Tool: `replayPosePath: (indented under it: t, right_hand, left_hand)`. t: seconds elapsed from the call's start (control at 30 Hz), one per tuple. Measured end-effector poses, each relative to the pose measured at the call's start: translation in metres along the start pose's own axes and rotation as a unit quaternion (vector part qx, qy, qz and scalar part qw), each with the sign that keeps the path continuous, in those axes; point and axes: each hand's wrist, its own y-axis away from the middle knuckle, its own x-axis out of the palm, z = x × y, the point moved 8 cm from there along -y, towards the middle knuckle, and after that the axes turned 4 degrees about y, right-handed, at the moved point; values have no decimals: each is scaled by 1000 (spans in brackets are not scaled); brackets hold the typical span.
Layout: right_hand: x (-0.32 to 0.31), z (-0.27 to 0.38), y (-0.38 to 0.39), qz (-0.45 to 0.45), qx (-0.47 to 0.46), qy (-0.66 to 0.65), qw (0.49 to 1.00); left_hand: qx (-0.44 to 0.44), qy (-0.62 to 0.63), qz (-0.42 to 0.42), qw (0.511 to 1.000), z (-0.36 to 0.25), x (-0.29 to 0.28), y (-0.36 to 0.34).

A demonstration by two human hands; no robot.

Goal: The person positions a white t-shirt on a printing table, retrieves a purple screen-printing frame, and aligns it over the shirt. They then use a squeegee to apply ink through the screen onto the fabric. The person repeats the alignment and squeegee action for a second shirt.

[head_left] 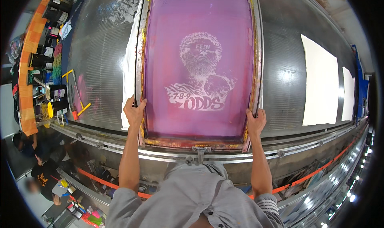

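A silk-screen printing frame [192, 142] lies flat on the dark printing table in front of me. Its purple mesh [168, 52] bears a pale stencil of a bearded head and shoulders with lettering below. My left hand [135, 113] is closed around the frame's left rail near the front corner. Opposite it, my right hand [256, 121] grips the right rail, thumb on top. White fabric [129, 68] shows from under the frame's left side. At the front edge, a metal clamp [201, 150] meets the table's rail.
Two white fabric pieces [321, 82] [348, 94] lie on the table [282, 36] to the right. Several ink tubs [56, 92] line an orange-covered shelf [29, 116] at left, beside a yellow-handled tool [84, 108]. Another person [44, 176] is at lower left. A metal rail [304, 147] runs along the front.
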Motion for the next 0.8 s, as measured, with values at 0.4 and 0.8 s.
replayPosePath:
  t: [0.4, 0.8]
  right_hand:
    - [18, -3, 5, 15, 5, 28, 1000]
    - [27, 12, 6, 21, -14, 140, 990]
  left_hand:
    - [19, -119, -21, 992, 13, -1, 1]
    - [21, -198, -26, 980, 19, 0, -1]
